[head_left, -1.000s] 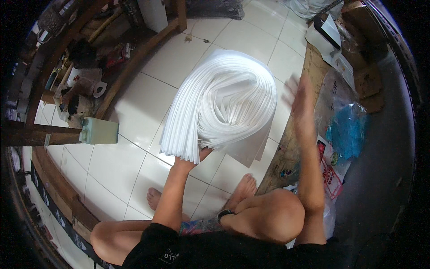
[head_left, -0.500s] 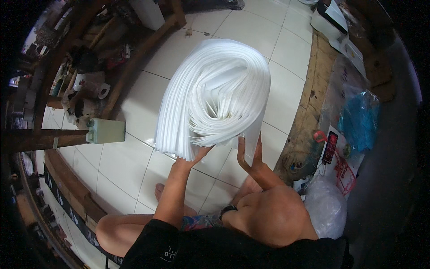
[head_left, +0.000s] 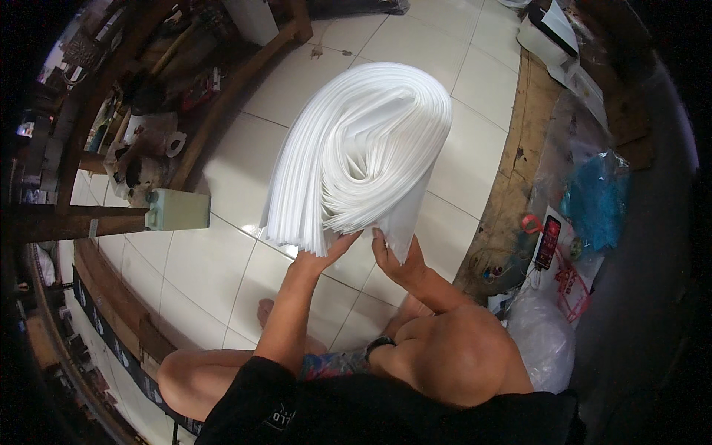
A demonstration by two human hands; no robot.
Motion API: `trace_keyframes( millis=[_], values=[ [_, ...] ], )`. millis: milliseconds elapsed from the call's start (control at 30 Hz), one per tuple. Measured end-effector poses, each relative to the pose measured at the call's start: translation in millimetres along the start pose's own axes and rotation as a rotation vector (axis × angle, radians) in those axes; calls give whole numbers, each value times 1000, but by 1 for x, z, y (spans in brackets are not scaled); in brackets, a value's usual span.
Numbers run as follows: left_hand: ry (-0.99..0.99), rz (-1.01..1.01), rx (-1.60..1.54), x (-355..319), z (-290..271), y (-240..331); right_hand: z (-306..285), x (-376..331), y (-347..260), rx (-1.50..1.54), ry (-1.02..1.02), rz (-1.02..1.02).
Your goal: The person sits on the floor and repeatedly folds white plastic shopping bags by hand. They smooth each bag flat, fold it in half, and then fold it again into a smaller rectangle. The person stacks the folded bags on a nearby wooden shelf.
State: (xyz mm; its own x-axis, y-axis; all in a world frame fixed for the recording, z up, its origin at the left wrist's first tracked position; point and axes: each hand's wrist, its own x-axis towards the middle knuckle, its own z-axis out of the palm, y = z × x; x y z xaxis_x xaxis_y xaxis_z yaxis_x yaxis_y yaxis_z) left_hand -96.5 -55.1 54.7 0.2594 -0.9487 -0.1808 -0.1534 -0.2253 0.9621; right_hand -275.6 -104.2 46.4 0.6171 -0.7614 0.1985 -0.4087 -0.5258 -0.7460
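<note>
A thick stack of thin white sheets (head_left: 293, 185), bent over into a loose roll, is held up in front of me above the floor. Its layered edges curl around a hollow near the middle. My left hand (head_left: 326, 256) grips the stack from below at its near left side, the fingers partly hidden beneath it. At the near right, my right hand (head_left: 399, 259) holds the hanging end of the sheets, with the thumb on the near side and the other fingers behind it. Whether the sheets are paper or plastic, I cannot tell.
White floor tiles (head_left: 215, 282) lie below. At left, a pale green jerrycan (head_left: 178, 210) stands by a cluttered wooden frame (head_left: 222, 107). A worn wooden board (head_left: 512, 159) runs along the right, beside a phone (head_left: 547, 242), blue plastic packaging (head_left: 595, 200) and a clear plastic bag (head_left: 540, 345).
My right hand has shifted left toward my left hand and closed on the sheets' hanging end. The stack has tilted slightly and moved a little right.
</note>
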Motion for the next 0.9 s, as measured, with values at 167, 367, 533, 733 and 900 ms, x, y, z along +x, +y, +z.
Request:
trace_keyframes(
  millis=[167, 367, 533, 733, 900],
  values=[
    [-28, 39, 301, -7, 0, 29, -8, 6, -10, -246, 187, -181],
    [74, 269, 357, -3, -1, -31, 7, 17, -5, -194, 237, -244],
    [-223, 31, 175, -16, -11, -19, 34, 4, 33, -99, 116, -178],
    [-204, 234, 326, -14, -18, 27, 35, -8, 28, 63, 126, -71],
    [-284, 151, 424, -21, -13, 44, 20, -21, 36, 99, 7, -51]
  ],
)
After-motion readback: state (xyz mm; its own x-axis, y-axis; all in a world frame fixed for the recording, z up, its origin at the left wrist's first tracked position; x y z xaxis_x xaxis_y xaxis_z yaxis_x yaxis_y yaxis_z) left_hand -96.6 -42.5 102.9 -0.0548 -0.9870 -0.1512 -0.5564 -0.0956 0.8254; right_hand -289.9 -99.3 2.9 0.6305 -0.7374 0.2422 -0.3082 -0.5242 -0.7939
